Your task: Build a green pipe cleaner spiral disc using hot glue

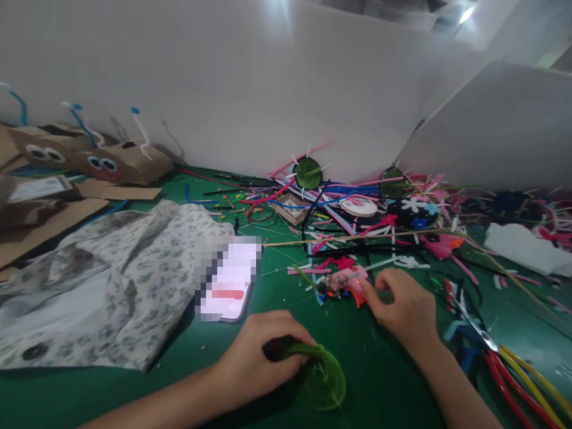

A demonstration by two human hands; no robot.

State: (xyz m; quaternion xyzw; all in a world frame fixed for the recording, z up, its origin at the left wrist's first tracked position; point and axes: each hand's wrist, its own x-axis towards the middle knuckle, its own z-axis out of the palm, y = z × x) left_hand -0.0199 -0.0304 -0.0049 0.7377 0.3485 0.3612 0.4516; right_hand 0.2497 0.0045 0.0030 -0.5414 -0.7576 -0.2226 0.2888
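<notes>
My left hand [272, 351], low in the middle, pinches the edge of a green fuzzy disc [324, 381] that looks made of coiled pipe cleaner. The disc hangs tilted just over the green table. Farther forward and to the right, my right hand [404, 310] has its fingers closed at the rear of a small pink glue gun [342, 281] with an orange trigger. The gun's nozzle end points left and looks smeared and dark. A pale glue stick seems to stick out behind it.
A lit phone [230, 280] and patterned cloth [147, 268] lie left. Cardboard figures [111, 164] with googly eyes stand behind. Pipe cleaners [330, 202] and another green disc [308, 173] pile at the back. Red-yellow-handled pliers [491, 342] and white tissue [522, 247] lie right.
</notes>
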